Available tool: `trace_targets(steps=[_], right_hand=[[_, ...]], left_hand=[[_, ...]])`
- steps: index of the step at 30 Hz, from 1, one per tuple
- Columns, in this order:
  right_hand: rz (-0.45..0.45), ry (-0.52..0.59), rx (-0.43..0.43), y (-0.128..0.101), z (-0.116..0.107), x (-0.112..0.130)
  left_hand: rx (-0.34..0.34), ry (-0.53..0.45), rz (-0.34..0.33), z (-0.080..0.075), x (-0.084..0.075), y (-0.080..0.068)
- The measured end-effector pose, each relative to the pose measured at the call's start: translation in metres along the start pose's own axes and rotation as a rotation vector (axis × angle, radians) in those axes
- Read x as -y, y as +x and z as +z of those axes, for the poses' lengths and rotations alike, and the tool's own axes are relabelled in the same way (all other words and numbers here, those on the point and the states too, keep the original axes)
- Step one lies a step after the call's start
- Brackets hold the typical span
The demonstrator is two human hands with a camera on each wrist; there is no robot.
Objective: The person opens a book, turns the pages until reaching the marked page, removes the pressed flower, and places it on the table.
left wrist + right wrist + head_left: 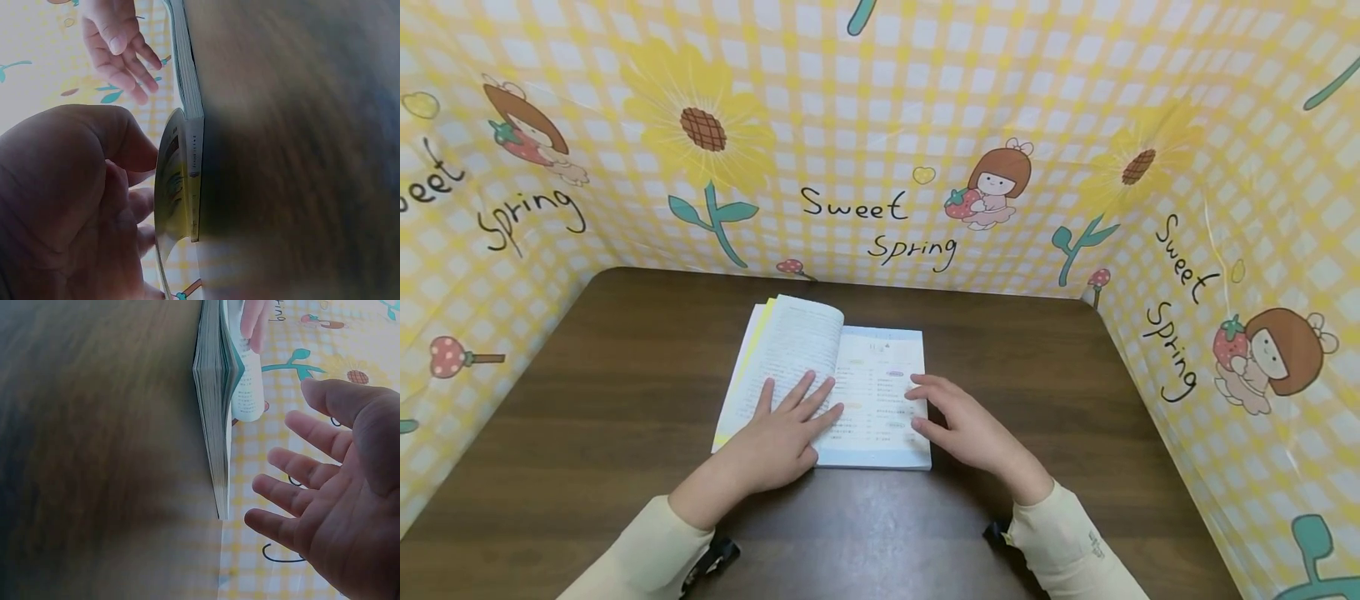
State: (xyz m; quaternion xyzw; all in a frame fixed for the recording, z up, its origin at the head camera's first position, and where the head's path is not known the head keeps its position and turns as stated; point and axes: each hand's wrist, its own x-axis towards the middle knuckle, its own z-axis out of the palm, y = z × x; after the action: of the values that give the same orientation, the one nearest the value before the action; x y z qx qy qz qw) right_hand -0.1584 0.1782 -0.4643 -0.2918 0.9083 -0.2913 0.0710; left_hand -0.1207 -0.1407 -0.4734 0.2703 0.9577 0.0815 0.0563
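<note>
Head view: a book (842, 392) lies open mid-counter (625, 400). The left hand (782, 433) rests flat on the arching left pages, fingers straight; the right hand (962, 425) hovers at the right page's edge, fingers loosely spread, holding nothing. Smoothing the pages well probably means pressing near the spine, not the outer edge. Left wrist view alone shows the yellow cover (172, 187) bowed off the block; right wrist view shows the right hand (331, 506) clear of the page stack.
</note>
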Motion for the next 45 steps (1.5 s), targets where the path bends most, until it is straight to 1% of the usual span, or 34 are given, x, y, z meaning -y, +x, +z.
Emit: trace_targets(steps=[3,7,12,17,23,27,32,45], right_hand=[[-0.009,-0.026,0.014,0.0,0.001,0.0],[-0.035,-0.053,0.033,0.001,0.001,0.001],[-0.064,-0.091,0.074,0.002,0.002,0.002],[-0.071,-0.117,0.127,0.002,0.003,0.002],[-0.098,-0.105,0.19,-0.001,0.01,-0.001],[-0.114,-0.11,0.2,-0.002,0.012,-0.003],[-0.102,-0.123,0.203,-0.002,0.014,-0.003],[-0.076,-0.227,0.207,-0.004,0.02,0.0]], left_hand=[[0.033,-0.016,-0.037,-0.001,0.0,0.0],[0.059,-0.037,-0.073,-0.003,-0.001,0.0],[0.067,-0.053,-0.104,-0.006,-0.003,0.0],[0.062,-0.052,-0.106,-0.008,-0.003,-0.001],[0.079,-0.055,-0.116,-0.006,-0.003,-0.003],[0.074,-0.051,-0.119,-0.003,-0.003,-0.002],[0.063,-0.047,-0.126,-0.004,-0.005,-0.002],[0.063,-0.034,-0.141,-0.002,-0.005,-0.001]])
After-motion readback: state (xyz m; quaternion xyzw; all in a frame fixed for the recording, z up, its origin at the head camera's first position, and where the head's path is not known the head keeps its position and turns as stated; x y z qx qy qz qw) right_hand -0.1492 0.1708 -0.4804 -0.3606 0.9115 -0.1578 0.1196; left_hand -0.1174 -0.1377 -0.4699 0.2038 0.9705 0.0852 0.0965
